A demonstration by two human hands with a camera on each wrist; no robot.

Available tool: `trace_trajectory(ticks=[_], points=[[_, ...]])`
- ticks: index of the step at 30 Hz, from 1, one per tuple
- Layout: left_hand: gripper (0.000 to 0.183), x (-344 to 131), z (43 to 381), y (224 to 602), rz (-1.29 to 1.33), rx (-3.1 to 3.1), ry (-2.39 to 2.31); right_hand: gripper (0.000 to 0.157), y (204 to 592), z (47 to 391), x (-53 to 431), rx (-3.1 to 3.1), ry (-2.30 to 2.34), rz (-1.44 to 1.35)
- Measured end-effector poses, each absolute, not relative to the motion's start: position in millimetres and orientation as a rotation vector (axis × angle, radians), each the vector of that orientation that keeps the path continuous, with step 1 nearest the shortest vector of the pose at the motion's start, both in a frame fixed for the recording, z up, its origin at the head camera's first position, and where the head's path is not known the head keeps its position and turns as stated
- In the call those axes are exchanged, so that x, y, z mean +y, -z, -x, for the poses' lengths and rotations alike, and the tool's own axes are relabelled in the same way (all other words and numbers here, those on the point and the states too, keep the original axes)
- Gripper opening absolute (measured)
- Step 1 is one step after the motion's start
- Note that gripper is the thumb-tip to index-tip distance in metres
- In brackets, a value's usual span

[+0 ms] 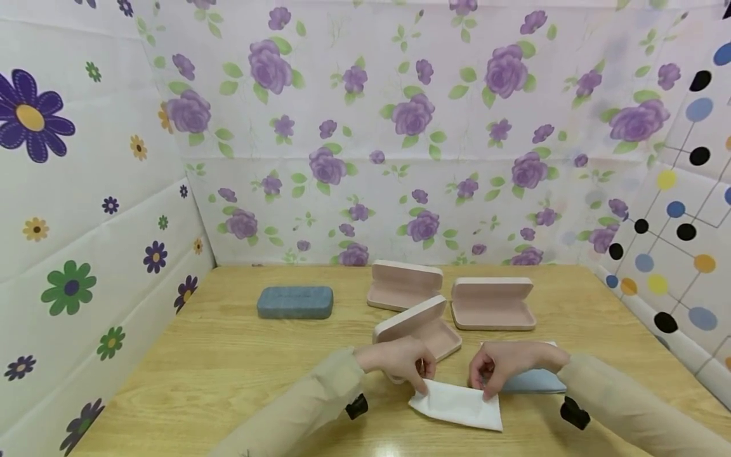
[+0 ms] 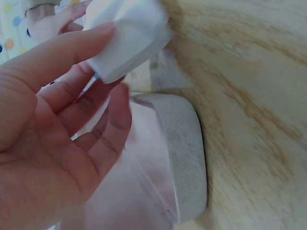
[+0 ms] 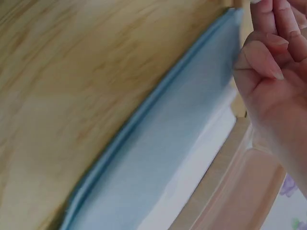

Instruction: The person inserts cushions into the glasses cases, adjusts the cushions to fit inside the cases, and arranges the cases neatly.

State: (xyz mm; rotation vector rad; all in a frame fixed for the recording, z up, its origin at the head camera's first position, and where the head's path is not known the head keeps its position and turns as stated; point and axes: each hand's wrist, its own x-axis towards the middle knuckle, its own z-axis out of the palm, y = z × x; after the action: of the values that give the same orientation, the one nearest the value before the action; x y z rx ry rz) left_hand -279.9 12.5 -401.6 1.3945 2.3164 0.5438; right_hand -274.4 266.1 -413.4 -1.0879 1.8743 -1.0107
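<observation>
A folded white cloth (image 1: pixel 457 406) hangs low over the wooden table between both hands. My left hand (image 1: pixel 401 358) pinches its left end, with the thumb on top, as the left wrist view also shows. The right hand (image 1: pixel 508 363) pinches the upper right corner between thumb and curled fingers. Just behind the left hand lies an open glasses case (image 1: pixel 444 339) with a pink lining, partly hidden by that hand. Under the right wrist sits a flat stack of light blue and white folded cloths (image 3: pixel 163 139), partly covered by the arm in the head view.
Two more open pink-lined glasses cases stand farther back, one in the middle (image 1: pixel 404 289) and one to the right (image 1: pixel 493 308). A closed blue glasses case (image 1: pixel 295 302) lies at the back left. Flower-patterned sheets (image 1: pixel 365 158) wall in the table.
</observation>
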Motion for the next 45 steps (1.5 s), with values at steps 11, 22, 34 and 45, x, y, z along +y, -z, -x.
trace_trajectory(ticks=[11, 22, 34, 45], points=[[0.013, -6.2, 284.8, 404.1, -1.146, 2.293, -1.167, 0.011, 401.2, 290.6, 275.4, 2.0, 1.126, 1.047], [0.017, -12.7, 270.7, 410.3, -1.007, 2.314, -1.437, 0.018, 401.9, 298.5, 279.6, 2.086, 1.305, 0.821], [0.013, -27.5, 265.7, 418.9, -0.978, 2.071, -1.635, 0.026, 408.8, 310.4, 276.3, 2.036, 1.557, 0.732], [0.009, -33.8, 254.6, 419.7, -0.817, 2.242, -1.637, 0.026, 414.7, 314.6, 262.2, 2.198, 1.547, 0.631]])
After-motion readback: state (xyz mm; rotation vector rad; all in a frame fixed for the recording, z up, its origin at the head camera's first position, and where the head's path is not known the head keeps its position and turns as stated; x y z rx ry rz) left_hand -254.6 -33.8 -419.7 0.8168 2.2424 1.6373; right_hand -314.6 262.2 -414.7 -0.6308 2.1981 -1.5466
